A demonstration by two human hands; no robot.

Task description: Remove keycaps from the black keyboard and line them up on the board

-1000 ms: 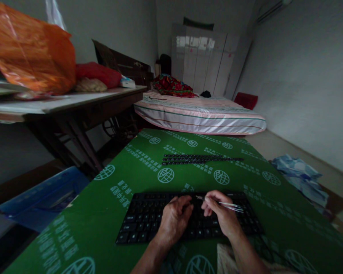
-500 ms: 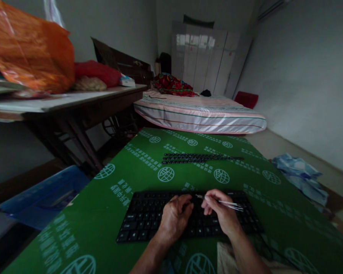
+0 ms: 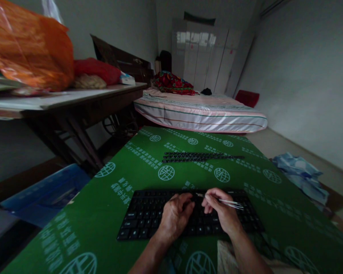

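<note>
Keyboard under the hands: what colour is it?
The keyboard is black with pale lettering; the head view shows it best.

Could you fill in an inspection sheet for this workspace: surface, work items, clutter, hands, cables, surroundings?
Surface: green table printed with pale globes and lettering.
Work items: black keyboard at the near side; dark strips of small pieces lying beyond it.
Clutter: orange bag and red bundle on the side table; beige cloth at the near edge.
Left hand: over the keyboard, fingers bent; fingertip contact unclear.
Right hand: gripping a thin metal tool.
Cables: dark line near the keyboard's right end, probably its cable.
Surroundings: striped bed, pale wardrobe, blue container.
</note>
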